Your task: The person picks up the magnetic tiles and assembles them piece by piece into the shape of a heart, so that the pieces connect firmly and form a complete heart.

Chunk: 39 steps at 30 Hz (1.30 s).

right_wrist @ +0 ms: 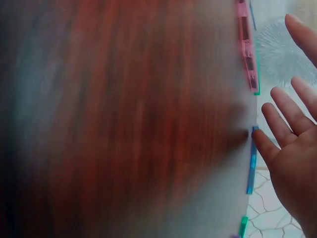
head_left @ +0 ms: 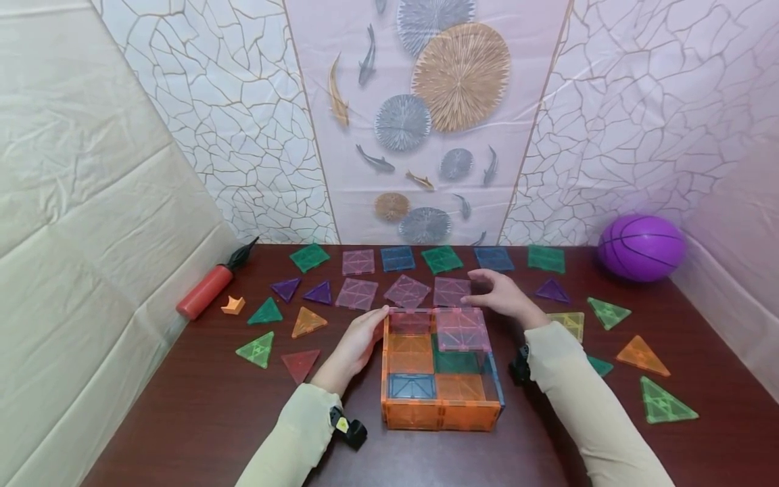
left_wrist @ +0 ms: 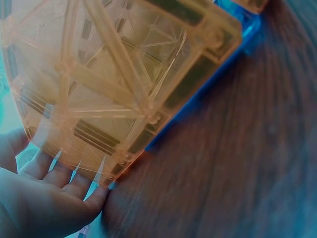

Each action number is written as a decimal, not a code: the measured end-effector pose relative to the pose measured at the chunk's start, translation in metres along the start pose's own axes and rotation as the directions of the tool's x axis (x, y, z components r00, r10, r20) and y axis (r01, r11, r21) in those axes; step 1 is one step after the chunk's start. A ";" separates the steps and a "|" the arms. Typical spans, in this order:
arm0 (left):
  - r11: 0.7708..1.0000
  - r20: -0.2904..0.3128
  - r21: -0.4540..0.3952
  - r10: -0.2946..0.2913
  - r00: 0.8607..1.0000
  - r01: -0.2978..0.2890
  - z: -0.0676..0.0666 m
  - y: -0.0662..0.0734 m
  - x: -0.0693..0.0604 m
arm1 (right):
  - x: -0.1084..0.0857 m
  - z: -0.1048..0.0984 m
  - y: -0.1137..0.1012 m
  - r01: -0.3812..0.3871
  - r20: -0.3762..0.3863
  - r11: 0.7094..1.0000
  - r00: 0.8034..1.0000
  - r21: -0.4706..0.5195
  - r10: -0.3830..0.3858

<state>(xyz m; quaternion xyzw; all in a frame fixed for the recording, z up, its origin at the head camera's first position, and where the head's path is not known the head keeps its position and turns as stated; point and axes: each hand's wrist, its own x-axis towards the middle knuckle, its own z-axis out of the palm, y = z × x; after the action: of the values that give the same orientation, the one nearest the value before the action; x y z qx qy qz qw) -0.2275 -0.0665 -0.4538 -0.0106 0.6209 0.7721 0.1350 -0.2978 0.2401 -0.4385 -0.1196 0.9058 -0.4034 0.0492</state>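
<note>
A low box of translucent magnetic tiles (head_left: 441, 414) stands on the table, with orange sides at the left and front and a blue side at the right. One pink square tile (head_left: 462, 329) lies over its back right quarter. My left hand (head_left: 358, 341) holds the back left corner; in the left wrist view its fingers reach around the end of the orange wall (left_wrist: 104, 94). Just behind and right of the box, my right hand (head_left: 505, 297) hovers with fingers spread, near a loose pink tile (head_left: 450, 291). The right wrist view shows nothing in its palm (right_wrist: 297, 163).
Rows of loose square tiles (head_left: 397, 258) lie along the back. Triangle tiles are scattered left (head_left: 301, 365) and right (head_left: 666, 400). A red pump (head_left: 203, 292) and an orange crown-shaped piece (head_left: 233, 306) lie left; a purple ball (head_left: 642, 248) sits back right.
</note>
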 end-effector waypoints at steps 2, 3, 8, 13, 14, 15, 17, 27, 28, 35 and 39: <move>1.000 0.001 -0.009 0.001 1.000 -0.001 0.000 0.000 0.001 | 0.003 0.002 0.000 0.013 0.011 1.000 1.000 -0.018 -0.013; 1.000 0.002 -0.013 0.002 1.000 -0.002 0.000 0.000 0.001 | 0.004 0.003 0.000 0.018 0.016 0.999 1.000 -0.029 -0.018; 1.000 0.005 -0.013 0.007 1.000 -0.007 0.001 0.000 -0.001 | 0.011 0.006 -0.002 0.043 0.049 0.995 0.998 -0.088 -0.038; 1.000 0.005 -0.005 0.011 1.000 -0.011 0.002 0.001 -0.004 | 0.015 0.006 -0.001 0.072 0.096 0.984 0.994 -0.160 -0.057; 1.000 0.005 -0.008 0.011 1.000 -0.011 0.002 0.002 -0.004 | 0.016 0.005 -0.001 0.079 0.101 0.981 0.993 -0.175 -0.062; 1.000 0.004 -0.009 0.011 1.000 -0.011 0.002 0.002 -0.003 | 0.017 0.005 0.000 0.084 0.102 0.978 0.993 -0.189 -0.066; 1.000 0.006 -0.010 0.012 1.000 -0.012 0.002 0.001 -0.003 | 0.018 0.005 0.000 0.091 0.102 0.973 0.992 -0.210 -0.071; 0.999 0.050 0.006 0.043 0.998 -0.043 -0.002 -0.002 -0.004 | 0.008 -0.001 0.002 0.078 0.038 0.972 0.997 -0.220 -0.072; 0.998 0.068 0.003 0.061 0.996 -0.061 -0.003 -0.002 -0.005 | 0.005 -0.003 0.002 0.073 0.028 0.975 0.997 -0.208 -0.069; 0.999 0.049 0.016 0.051 0.997 -0.052 -0.002 -0.003 -0.004 | -0.017 -0.023 -0.005 0.056 -0.036 0.980 0.997 -0.190 -0.064; 1.000 0.011 0.021 0.016 1.000 -0.016 0.000 -0.001 -0.003 | -0.034 -0.037 -0.016 0.057 -0.060 0.984 0.996 -0.169 -0.068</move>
<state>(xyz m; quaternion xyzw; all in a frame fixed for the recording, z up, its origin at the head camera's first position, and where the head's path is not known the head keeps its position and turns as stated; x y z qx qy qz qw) -0.2247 -0.0668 -0.4539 0.0002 0.6284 0.7666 0.1322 -0.2687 0.2654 -0.4017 -0.1382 0.9334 -0.3310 -0.0035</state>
